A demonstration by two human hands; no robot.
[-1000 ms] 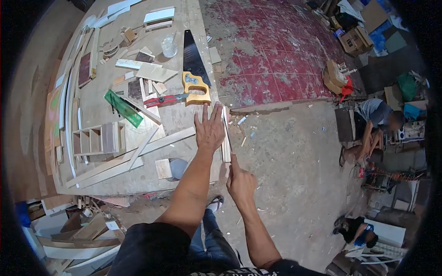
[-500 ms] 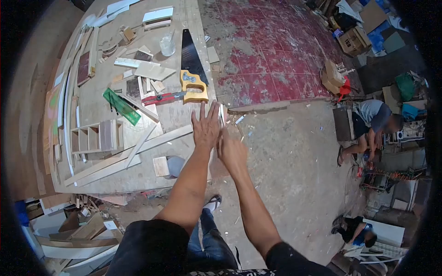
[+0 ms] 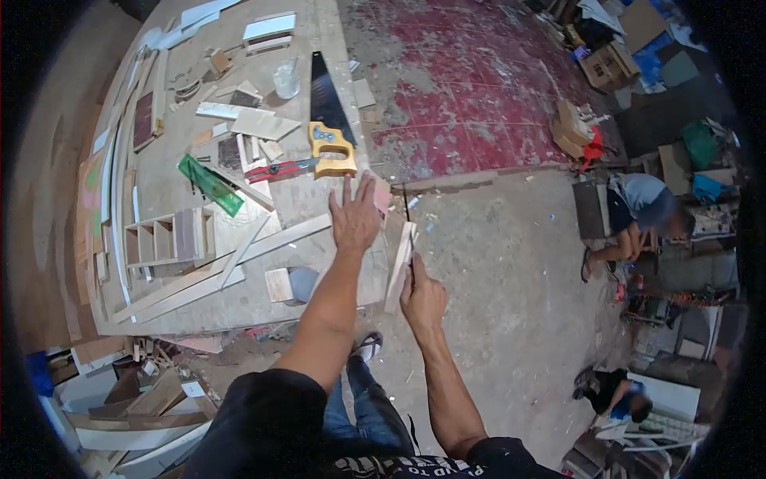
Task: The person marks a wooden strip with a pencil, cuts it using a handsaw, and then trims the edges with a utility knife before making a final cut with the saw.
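Note:
My left hand lies flat with spread fingers near the right edge of the worktable, its fingertips beside a small pinkish block. My right hand is closed beyond that edge, gripping a pale narrow wooden strip that points away from me. A thin dark blade-like piece runs past the strip's far end; I cannot tell whether the same hand holds it. Ahead of my left hand lies a handsaw with a yellow handle. A red tool reaches up to that handle.
Wood strips, a small compartment box, a green plastic piece and a clear jar are on the table. Scrap wood is piled at lower left. Two people sit at the right, one in a grey top.
My right hand has drawn back from the table edge toward me and slightly right, bringing the wooden strip into view. My left hand stays nearly in place.

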